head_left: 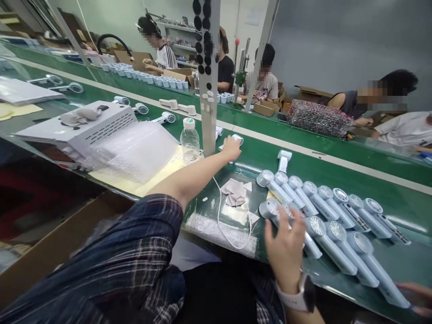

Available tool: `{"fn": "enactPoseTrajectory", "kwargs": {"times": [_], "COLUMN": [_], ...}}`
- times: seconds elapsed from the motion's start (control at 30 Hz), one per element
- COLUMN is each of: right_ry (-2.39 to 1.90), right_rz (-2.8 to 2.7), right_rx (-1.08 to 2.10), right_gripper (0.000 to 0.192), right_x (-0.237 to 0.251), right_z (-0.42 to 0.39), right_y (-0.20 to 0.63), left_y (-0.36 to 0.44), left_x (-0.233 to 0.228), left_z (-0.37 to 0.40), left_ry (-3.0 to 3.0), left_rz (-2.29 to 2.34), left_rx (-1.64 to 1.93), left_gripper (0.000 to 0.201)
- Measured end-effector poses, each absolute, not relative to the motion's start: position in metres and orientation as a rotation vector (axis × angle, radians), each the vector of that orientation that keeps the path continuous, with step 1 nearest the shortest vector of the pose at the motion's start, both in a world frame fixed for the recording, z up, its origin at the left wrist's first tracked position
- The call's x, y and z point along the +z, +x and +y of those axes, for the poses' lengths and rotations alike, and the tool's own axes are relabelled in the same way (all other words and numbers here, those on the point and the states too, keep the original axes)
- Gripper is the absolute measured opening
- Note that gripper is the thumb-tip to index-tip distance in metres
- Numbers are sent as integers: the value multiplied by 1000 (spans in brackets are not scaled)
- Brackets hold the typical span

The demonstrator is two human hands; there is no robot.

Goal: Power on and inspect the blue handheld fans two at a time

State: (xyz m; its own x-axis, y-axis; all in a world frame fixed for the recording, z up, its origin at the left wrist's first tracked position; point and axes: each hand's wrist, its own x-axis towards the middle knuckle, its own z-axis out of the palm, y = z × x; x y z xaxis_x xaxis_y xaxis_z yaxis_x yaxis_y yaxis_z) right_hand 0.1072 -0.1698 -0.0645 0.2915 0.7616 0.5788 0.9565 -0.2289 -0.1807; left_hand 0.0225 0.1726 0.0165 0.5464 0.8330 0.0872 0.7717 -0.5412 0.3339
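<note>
My left hand (pixel 231 149) reaches out to the green conveyor and is closed over a light-blue handheld fan (pixel 238 139); the fingers partly hide it. My right hand (pixel 286 245), with a watch at the wrist, has its fingers spread over the near row of handheld fans (pixel 332 243). Its fingertips overlap the fans at the row's left end; whether they touch cannot be told. Behind lies a second row of fans (pixel 312 193), and a single fan (pixel 283 161) rests beyond it. A white cable (pixel 219 216) and a crumpled grey cloth (pixel 234 192) lie between my hands.
A clear bottle (pixel 190 141) stands beside a metal post (pixel 208 90). Left of it are plastic bags (pixel 135 148) and a white vented box (pixel 84 126). Another person's hand (pixel 418 297) is at the right edge. Several co-workers sit across the green conveyor (pixel 337 155).
</note>
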Motion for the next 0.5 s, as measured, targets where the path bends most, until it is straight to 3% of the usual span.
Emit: {"fn": "enactPoseTrajectory", "kwargs": {"times": [0.13,0.33,0.5], "right_ry": [-2028,-1938,-1918], "right_rz": [-1761,-1861,-1659], "right_rx": [-356,-380,-252], "right_gripper": [8,35,35], "right_x": [-77,-101,-123], "right_z": [-142,-123,-126], "right_y": [75,74,57], "left_y": [32,103,209], "left_x": [4,-2,-4], "left_z": [208,225,201], "left_ry": [2419,2501,2526], "left_rz": [1645,1404,1137], "left_rx": [262,-9,-196], "left_gripper": [46,44,43]}}
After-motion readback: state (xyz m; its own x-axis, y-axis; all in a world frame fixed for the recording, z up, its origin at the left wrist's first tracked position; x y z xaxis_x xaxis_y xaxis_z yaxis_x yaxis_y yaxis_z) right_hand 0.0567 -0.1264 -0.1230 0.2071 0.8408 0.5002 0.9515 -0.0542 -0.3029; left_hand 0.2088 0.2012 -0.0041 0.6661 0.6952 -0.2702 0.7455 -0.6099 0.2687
